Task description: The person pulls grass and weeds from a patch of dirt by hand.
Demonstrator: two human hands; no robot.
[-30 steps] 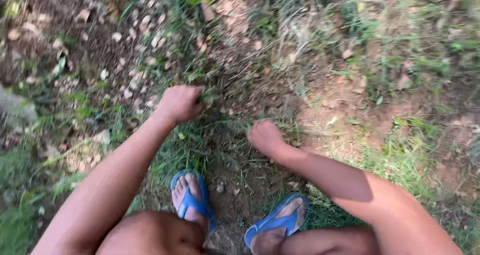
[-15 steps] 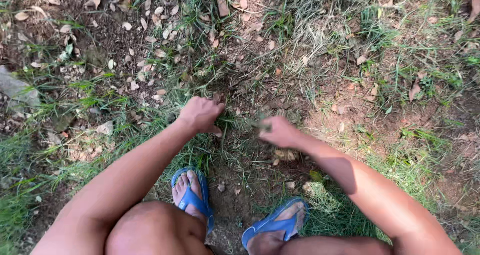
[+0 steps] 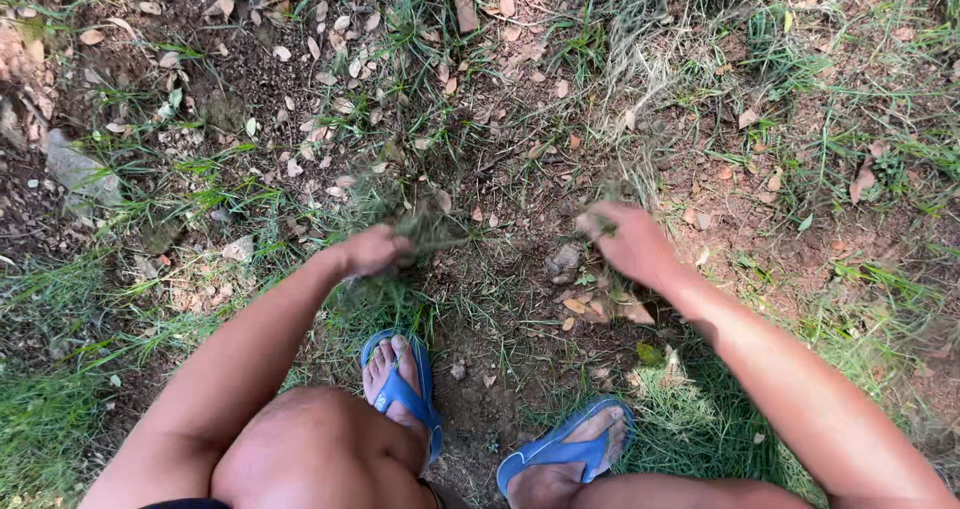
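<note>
Your left hand (image 3: 372, 250) is curled into a fist around a tuft of grey-green grass (image 3: 425, 231), which sticks out from your knuckles toward the middle of the view, just above the ground. Your right hand (image 3: 630, 241) is low over the bare dirt, well apart from the left, and blurred; a few wisps of dry grass (image 3: 600, 219) show at its fingertips, but you cannot tell whether the fingers are closed on them or loose.

Between your two hands lies a small grey stone (image 3: 563, 261) on the brown soil (image 3: 500, 299), and dry leaves (image 3: 340, 29) are scattered over the ground beyond. A pale clump of dry grass (image 3: 650, 59) stands further out, past your right hand. Green grass (image 3: 60, 419) grows thick at the left edge and behind your right foot.

You are crouched: your left knee (image 3: 320, 449) fills the bottom of the view, and both feet sit in blue flip-flops, the left flip-flop (image 3: 405, 389) just under your left hand, the right flip-flop (image 3: 565, 449) below your right forearm.
</note>
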